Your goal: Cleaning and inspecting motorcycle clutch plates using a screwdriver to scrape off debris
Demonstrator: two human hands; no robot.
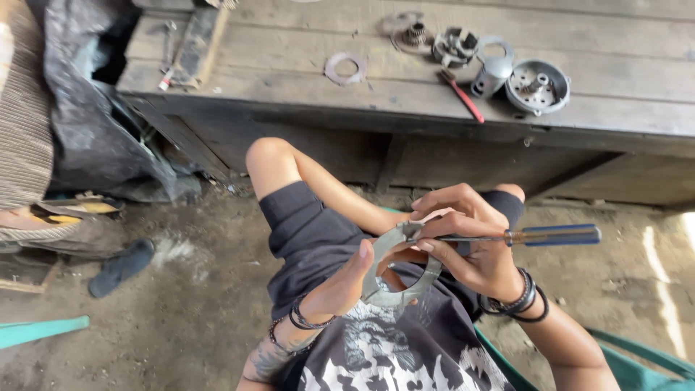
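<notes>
The left hand (pixel 346 279) is gripping a grey metal ring (pixel 397 269) over the lap, near the wooden bench (pixel 622 80). The right hand (pixel 463 235) is clamping a blue-handled screwdriver (pixel 552 235), its tip touching the ring.

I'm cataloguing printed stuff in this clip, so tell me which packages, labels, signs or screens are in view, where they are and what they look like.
No packages, signs or screens in view.
Printed graphic: white-on-black picture on the person's shirt, bottom centre, below the left hand and right hand.
Screwdriver handle: blue and yellow, no label visible.
</notes>
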